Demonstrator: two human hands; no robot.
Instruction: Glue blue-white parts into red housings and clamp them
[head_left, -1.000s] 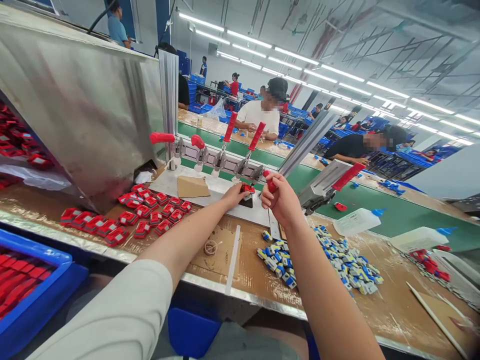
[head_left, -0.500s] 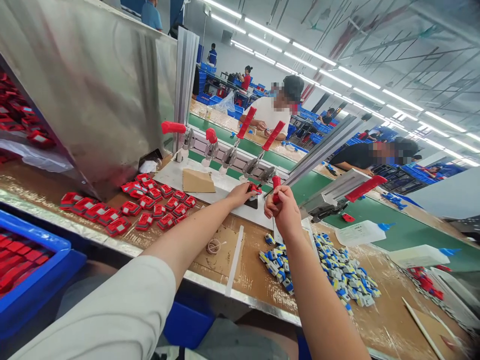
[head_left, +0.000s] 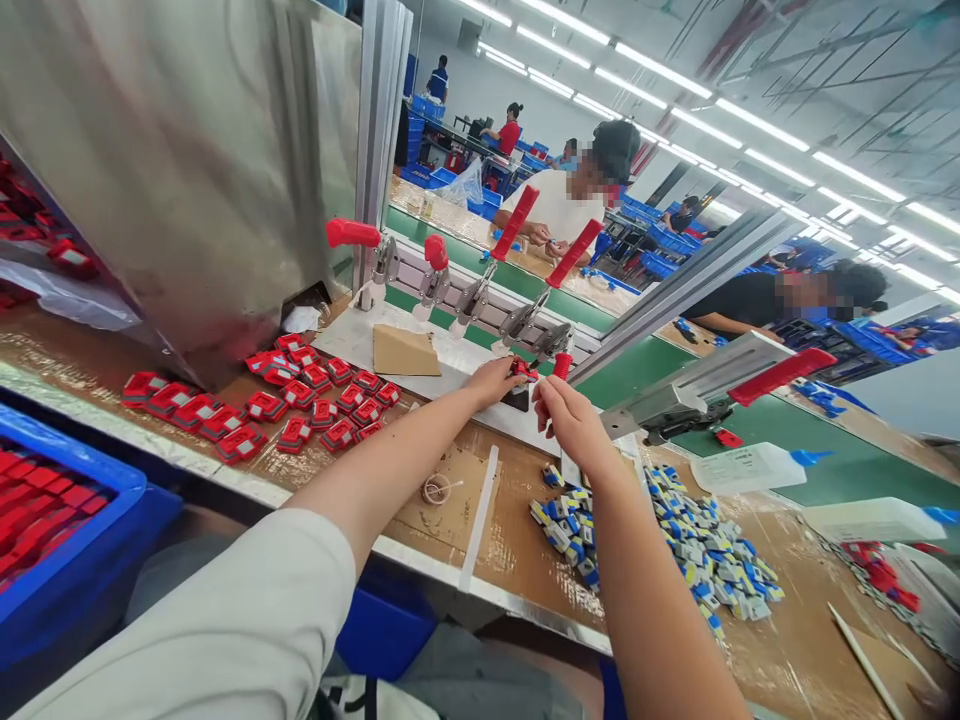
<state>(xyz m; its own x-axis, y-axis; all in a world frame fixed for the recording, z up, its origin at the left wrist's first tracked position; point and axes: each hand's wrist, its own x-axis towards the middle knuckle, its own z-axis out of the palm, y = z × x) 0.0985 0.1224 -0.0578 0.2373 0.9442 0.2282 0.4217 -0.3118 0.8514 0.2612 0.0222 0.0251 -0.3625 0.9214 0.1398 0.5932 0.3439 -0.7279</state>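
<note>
My left hand (head_left: 491, 382) is closed with its fingertips on a small red plastic part (head_left: 523, 371) at the fixture. That part sits over a dark block (head_left: 517, 399) on the white base plate (head_left: 469, 383). Close to its right, my right hand (head_left: 566, 410) has its fingers curled in; whatever they may hold is hidden. Just behind that hand stands the red handle (head_left: 562, 364) of a toggle clamp. More toggle clamps with red handles (head_left: 514, 222) line the fixture's rail, and a piece of cardboard (head_left: 406, 351) lies on the plate.
Red-and-grey parts (head_left: 322, 412) lie spread at left, beside a blue bin (head_left: 124, 478) of red parts. Small grey-blue-yellow blocks (head_left: 697, 540) are heaped at right, near plastic bottles (head_left: 746, 468). A metal panel (head_left: 225, 180) rises at left. A co-worker (head_left: 559, 205) sits across the bench.
My right hand has come off the red clamp handle and moved down beside the red part. My left hand stays at the part. The view has shifted slightly.
</note>
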